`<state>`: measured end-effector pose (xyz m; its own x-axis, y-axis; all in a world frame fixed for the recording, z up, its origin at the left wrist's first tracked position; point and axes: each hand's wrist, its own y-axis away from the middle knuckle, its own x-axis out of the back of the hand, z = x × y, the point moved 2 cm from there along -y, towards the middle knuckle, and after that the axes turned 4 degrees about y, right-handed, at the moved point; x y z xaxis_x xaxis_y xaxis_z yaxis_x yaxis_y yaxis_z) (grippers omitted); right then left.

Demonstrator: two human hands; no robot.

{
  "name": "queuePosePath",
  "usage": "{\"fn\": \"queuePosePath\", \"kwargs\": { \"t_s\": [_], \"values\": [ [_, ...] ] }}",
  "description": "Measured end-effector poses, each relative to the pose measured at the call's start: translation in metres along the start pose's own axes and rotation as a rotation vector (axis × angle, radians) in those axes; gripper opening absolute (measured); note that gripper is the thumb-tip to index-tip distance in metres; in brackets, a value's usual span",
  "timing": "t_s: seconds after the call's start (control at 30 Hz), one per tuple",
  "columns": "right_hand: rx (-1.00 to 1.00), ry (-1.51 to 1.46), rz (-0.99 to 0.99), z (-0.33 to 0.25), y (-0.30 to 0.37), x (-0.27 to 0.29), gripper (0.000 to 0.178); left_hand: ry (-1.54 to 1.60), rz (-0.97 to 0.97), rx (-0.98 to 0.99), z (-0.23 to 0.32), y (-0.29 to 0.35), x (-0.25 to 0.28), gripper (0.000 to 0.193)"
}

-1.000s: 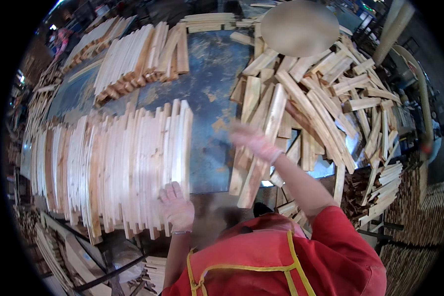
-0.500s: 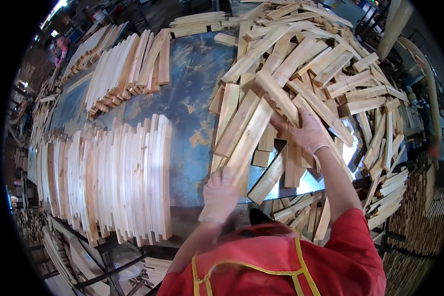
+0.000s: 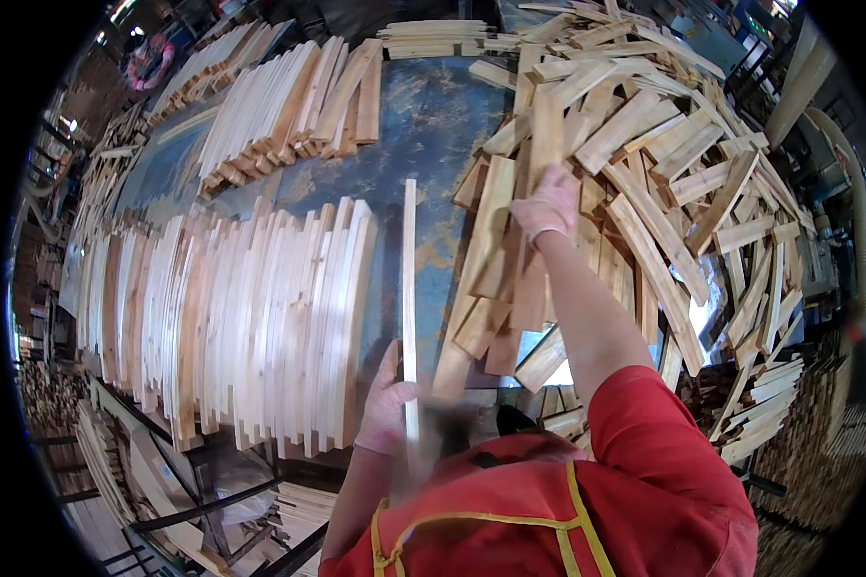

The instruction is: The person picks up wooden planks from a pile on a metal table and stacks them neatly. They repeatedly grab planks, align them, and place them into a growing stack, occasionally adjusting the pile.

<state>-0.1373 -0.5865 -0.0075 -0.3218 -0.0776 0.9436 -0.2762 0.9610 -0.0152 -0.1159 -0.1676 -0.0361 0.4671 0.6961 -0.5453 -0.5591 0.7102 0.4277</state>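
Observation:
My left hand, in a pale thin glove, is closed on a wooden board at the near edge of the table. That board stands on edge, so only a narrow pale side shows, and its lower end is blurred by motion. My right hand, also gloved, reaches forward into the loose pile and is closed round another wooden board that points away from me. Its fingers are partly hidden. To the left of my left hand stands a tight row of boards on edge.
A blue, worn metal tabletop runs between the rows and the pile. Farther left is a second board row. Loose boards lie crisscrossed on the right. A metal frame stands below the table's near left edge.
My left hand has lifted a board from the pile's near edge, moved it left and turned it on edge. My right hand has moved forward and left onto another board. The view has shifted slightly.

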Motion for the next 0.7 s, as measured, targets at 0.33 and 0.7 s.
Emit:
{"fn": "queuePosePath", "kwargs": {
  "t_s": [0.33,0.7],
  "values": [
    [-0.156,-1.137,-0.686,-0.021,0.206,-0.045,0.071,0.002,0.032,0.081,0.034,0.026,0.085,0.080],
    [0.504,-0.448,-0.555,-0.059,0.207,-0.036,0.062,-2.158,0.266,-0.329,0.022,0.002,0.057,0.081]
  ]
}}
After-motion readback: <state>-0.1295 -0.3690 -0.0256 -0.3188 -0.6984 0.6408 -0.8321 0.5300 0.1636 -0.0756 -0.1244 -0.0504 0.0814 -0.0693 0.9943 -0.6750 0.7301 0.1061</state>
